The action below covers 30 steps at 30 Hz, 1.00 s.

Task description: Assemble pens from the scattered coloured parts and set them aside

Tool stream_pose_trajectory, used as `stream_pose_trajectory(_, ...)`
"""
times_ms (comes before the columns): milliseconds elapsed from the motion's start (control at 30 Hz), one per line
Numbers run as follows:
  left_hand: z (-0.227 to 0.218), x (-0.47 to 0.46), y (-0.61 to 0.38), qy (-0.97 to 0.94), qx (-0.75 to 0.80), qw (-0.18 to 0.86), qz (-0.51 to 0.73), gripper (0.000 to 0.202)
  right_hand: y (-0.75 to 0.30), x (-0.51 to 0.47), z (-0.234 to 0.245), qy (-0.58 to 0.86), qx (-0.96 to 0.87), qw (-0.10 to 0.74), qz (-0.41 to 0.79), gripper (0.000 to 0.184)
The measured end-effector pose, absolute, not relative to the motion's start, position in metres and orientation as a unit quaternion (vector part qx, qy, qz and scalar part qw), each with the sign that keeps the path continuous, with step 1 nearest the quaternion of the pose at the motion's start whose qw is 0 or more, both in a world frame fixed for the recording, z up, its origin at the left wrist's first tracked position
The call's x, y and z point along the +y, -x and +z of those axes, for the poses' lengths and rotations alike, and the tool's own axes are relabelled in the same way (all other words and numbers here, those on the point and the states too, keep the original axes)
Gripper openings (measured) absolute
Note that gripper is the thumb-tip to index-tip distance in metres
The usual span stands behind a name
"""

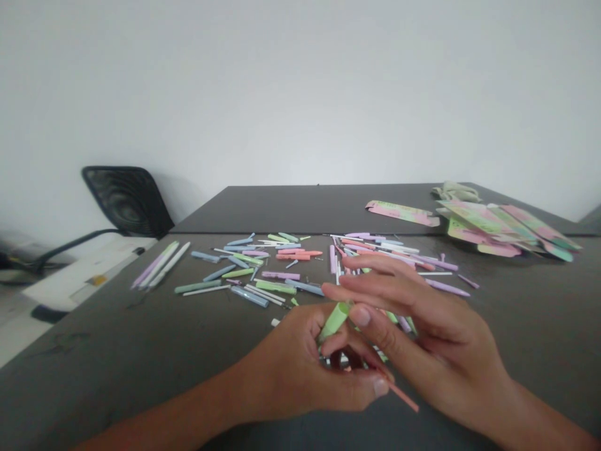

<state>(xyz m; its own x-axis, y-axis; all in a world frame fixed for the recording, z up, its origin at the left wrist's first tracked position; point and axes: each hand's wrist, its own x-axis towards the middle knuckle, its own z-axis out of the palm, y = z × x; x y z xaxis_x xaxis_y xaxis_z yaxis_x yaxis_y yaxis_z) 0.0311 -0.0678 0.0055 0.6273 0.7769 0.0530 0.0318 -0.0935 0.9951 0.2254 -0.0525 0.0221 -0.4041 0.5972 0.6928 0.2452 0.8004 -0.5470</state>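
My left hand (314, 366) is curled around a light green plastic pen barrel (334, 321), which sticks up from between its fingers and thumb. A thin pink rod (404, 397) pokes out below the fingertips toward the lower right; its upper end is hidden. My right hand (422, 319) hovers just to the right, fingers stretched out to the left above the pile, with its thumb tip beside the barrel. Many pastel pen barrels, caps and thin refills (277, 269) lie scattered beyond both hands, and some are hidden beneath them.
The parts lie on a dark grey table (94, 369). Pink-and-green printed cardboard sleeves (488, 225) are piled at the back right, beside a crumpled pale cloth (454, 191). A black chair (126, 200) stands beyond the left table edge, above white papers (79, 275).
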Motion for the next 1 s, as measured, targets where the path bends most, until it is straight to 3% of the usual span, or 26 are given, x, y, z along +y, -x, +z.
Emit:
stream_pose_trajectory(167, 0.006, -0.066, -0.030, -0.685, 0.276, 0.595, 0.317, 0.003, -0.229, -0.053, 0.022, 0.220, -0.848, 0.469, 0.108, 0.049)
stream_pose_trajectory(300, 0.004, -0.066, -0.031, -0.700, 0.284, 0.576, 0.312, 0.003, -0.232, -0.053, 0.024, 0.189, -0.874, 0.439, 0.085, 0.068)
stream_pose_trajectory(467, 0.003, -0.068, -0.031, -0.696, 0.321, 0.557, 0.319, 0.024, -0.234, -0.053, 0.029, 0.153, -0.902, 0.398, 0.072, 0.084)
stream_pose_trajectory(633, 0.001, -0.067, -0.030, -0.696, 0.321, 0.560, 0.316, 0.025, -0.233, -0.051, 0.031, 0.123, -0.913, 0.383, 0.066, 0.086)
stream_pose_trajectory(733, -0.002, -0.066, -0.029, -0.671, 0.310, 0.590, 0.325, 0.020, -0.234, -0.051, 0.029, 0.154, -0.896, 0.410, 0.068, 0.074)
stream_pose_trajectory(800, -0.002, -0.064, -0.030, -0.640, 0.292, 0.627, 0.336, 0.017, -0.237, -0.049, 0.028, 0.217, -0.858, 0.451, 0.118, 0.053)
stream_pose_trajectory(867, -0.002, -0.061, -0.029, -0.597, 0.272, 0.665, 0.356, 0.027, -0.243, -0.044, 0.027, 0.289, -0.796, 0.484, 0.223, 0.036)
stream_pose_trajectory(1000, -0.001, -0.052, -0.028, -0.523, 0.272, 0.681, 0.434, 0.057, -0.255, -0.029, 0.027, 0.283, -0.736, 0.432, 0.437, 0.063)
